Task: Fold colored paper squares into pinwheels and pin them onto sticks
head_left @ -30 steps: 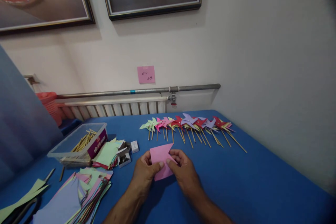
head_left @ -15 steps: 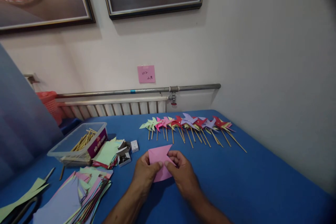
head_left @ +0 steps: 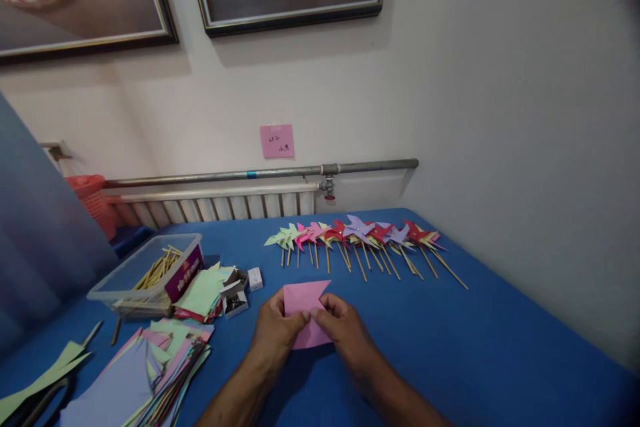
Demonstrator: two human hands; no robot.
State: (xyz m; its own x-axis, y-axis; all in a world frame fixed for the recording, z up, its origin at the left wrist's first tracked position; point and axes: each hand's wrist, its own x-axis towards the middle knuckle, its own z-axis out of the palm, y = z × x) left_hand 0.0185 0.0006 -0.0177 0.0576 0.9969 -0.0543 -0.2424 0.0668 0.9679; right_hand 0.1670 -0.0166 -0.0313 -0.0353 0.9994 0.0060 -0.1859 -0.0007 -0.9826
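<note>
My left hand and my right hand both pinch a pink paper square just above the blue table. Flaps of the paper are folded in toward its middle, where my thumbs and fingertips meet. Its upper corners stick out past my fingers. Beyond my hands lies a row of finished paper pinwheels on wooden sticks, in green, pink, red, purple and yellow.
A clear plastic tub of wooden sticks stands at the left. Beside it lie a stack of green papers and small open boxes of pins. A fanned pile of coloured paper fills the near left. A radiator and pipe run along the wall.
The pink paper's top right flap has been folded further inward. My right fingers have closed in toward the centre. Both hands stay in place.
</note>
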